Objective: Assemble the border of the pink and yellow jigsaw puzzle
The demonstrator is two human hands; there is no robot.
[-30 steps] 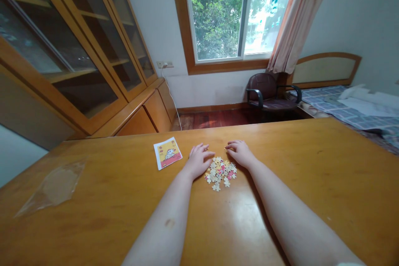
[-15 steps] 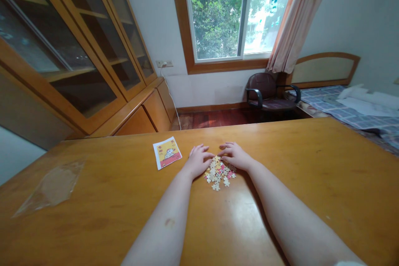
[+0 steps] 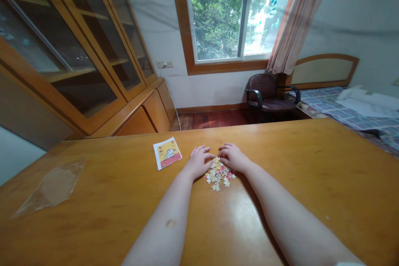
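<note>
A small heap of jigsaw puzzle pieces (image 3: 218,173), some pale, some yellow and pink, lies on the wooden table (image 3: 124,199). My left hand (image 3: 200,162) rests against the heap's left side, its fingers apart and the thumb pointing at the upper pieces. On the opposite side, my right hand (image 3: 234,158) curves around the top right of the heap with its fingers spread. Neither hand grips a piece. To the left of my left hand lies a picture card (image 3: 168,153) with a cartoon animal on yellow and pink.
A clear plastic bag (image 3: 51,185) lies flat at the table's left. Beyond the far edge stand a dark office chair (image 3: 264,91) and a bed (image 3: 358,104) at the right. A glass-fronted cabinet (image 3: 120,95) borders the left side.
My right hand has shifted slightly left, closer to the top of the heap. My left hand, the pieces and the card look nearly unchanged.
</note>
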